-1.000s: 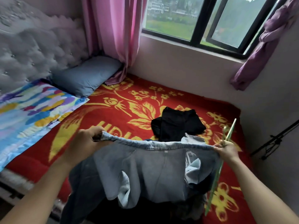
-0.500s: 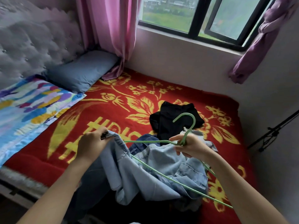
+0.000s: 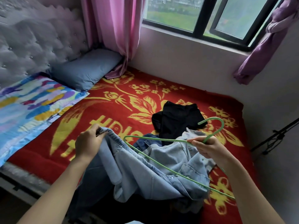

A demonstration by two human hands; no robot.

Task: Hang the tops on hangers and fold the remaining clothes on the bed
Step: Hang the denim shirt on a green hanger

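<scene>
A light blue denim shirt [image 3: 145, 172] lies bunched at the near edge of the bed [image 3: 80, 126]. My left hand [image 3: 88, 143] grips one end of its edge and holds it up. My right hand [image 3: 208, 147] pinches the neck of a green wire hanger [image 3: 161, 140], hook pointing away, its frame lying across the shirt. A black garment [image 3: 176, 117] lies crumpled just beyond the shirt. A darker denim piece [image 3: 148, 141] peeks out between them.
The bed has a red blanket with yellow flowers. A grey-blue pillow [image 3: 87, 68] and a colourful pillow [image 3: 32, 102] lie at the head on the left. A wall with a window [image 3: 202, 16] and pink curtains [image 3: 113, 29] runs behind. A black stand [image 3: 275, 136] leans at the right.
My right hand has let go of the shirt's edge and turned the hanger flat over the shirt. The shirt has dropped from being stretched wide into a bunched heap.
</scene>
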